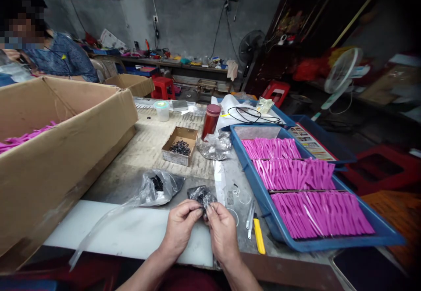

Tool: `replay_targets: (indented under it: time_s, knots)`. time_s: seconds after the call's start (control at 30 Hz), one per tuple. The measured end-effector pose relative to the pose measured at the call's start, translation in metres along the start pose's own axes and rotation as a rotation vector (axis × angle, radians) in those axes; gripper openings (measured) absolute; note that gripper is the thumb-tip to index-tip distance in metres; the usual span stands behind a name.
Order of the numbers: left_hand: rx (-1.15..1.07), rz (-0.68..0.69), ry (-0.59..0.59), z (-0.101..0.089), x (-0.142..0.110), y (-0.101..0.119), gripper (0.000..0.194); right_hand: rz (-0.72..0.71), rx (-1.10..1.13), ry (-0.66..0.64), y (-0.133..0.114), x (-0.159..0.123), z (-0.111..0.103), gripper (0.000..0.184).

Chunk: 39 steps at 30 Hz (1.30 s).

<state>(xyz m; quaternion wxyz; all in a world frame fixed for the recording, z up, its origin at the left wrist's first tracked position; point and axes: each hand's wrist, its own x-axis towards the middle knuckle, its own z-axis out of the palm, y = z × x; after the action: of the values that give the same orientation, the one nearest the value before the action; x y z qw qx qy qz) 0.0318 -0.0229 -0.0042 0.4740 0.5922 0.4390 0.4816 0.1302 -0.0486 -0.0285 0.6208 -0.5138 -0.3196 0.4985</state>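
Observation:
Over the near edge of the table, my left hand (180, 225) and my right hand (222, 229) are close together, thumbs and fingers pinched on a small clear plastic bag (201, 193) with dark contents. Whether a small part is also between the fingertips cannot be made out. Left of it lies a larger open plastic bag (160, 186) holding small black pieces. Beyond the hands stands a shallow cardboard box (179, 160) of tiny black parts. A white sheet (138, 229) lies under my forearms.
A big cardboard carton (66, 150) with pink pieces borders the left. At right, a blue tray (263, 207) holds rows of pink pieces, with a yellow-handled tool (259, 236) beside it. A red jar (211, 121) stands farther back. A person (66, 58) sits at the far left.

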Motion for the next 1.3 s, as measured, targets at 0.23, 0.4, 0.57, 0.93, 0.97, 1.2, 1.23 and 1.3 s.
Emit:
replay_targets:
  time_s: [0.23, 0.4, 0.57, 0.93, 0.97, 1.2, 1.23, 1.3]
  knots:
    - [0.019, 0.019, 0.003, -0.001, 0.000, 0.000, 0.008, -0.008, -0.076, 0.003, -0.009, -0.002, 0.002, 0.019]
    - [0.037, 0.034, -0.007, 0.000, 0.000, -0.001, 0.009, -0.042, -0.153, -0.010, -0.014, -0.002, 0.002, 0.018]
    - [0.044, 0.006, -0.021, -0.001, 0.000, -0.002, 0.010, -0.069, -0.255, -0.025, -0.018, -0.002, 0.001, 0.017]
    - [0.079, -0.033, -0.046, -0.003, 0.001, -0.002, 0.011, -0.094, -0.393, -0.046, -0.023, 0.000, 0.001, 0.021]
    - [0.080, -0.036, -0.044, -0.002, 0.001, -0.002, 0.011, -0.089, -0.402, -0.048, -0.023, 0.001, 0.002, 0.021]
    - [0.128, -0.030, -0.022, -0.015, 0.016, 0.004, 0.010, -0.060, -0.336, -0.085, -0.025, 0.005, -0.002, 0.024]
    - [0.150, -0.031, 0.006, -0.021, 0.023, 0.006, 0.010, -0.057, -0.325, -0.091, -0.025, 0.006, -0.004, 0.025]
    - [0.211, -0.028, 0.079, -0.033, 0.043, 0.010, 0.012, -0.051, -0.321, -0.091, -0.025, 0.007, -0.007, 0.028]
